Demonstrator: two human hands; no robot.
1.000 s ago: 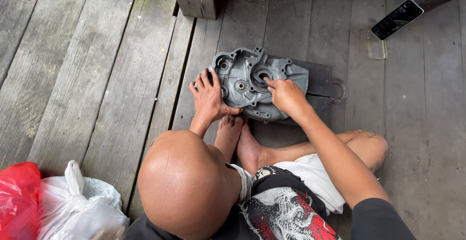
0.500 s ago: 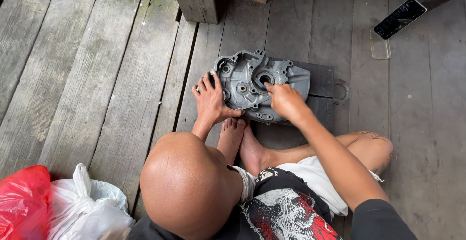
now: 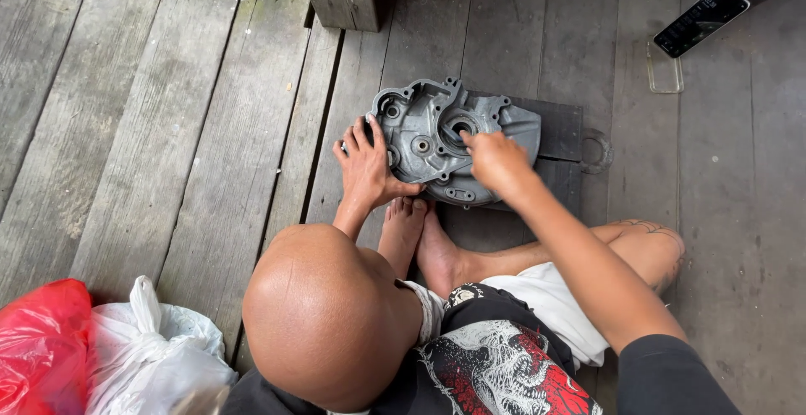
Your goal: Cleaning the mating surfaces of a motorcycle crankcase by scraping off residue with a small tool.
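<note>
The grey engine case cover (image 3: 445,142) lies on a dark mat (image 3: 561,130) on the plank floor (image 3: 168,130). Since a second ago, the left hand (image 3: 368,167) stays spread on its edge, while the right hand (image 3: 495,161) has slid off the round bore, fingers curled on top.

– What's the piece being handled?
– A grey cast-metal engine casing (image 3: 437,142) with round bores, bolt holes and ribbed recesses, inner face up.
– Where does it lie?
– Flat on a dark square mat (image 3: 561,130) on the plank floor, at twelve o'clock from the bare feet (image 3: 420,239), its wider end toward three o'clock.
</note>
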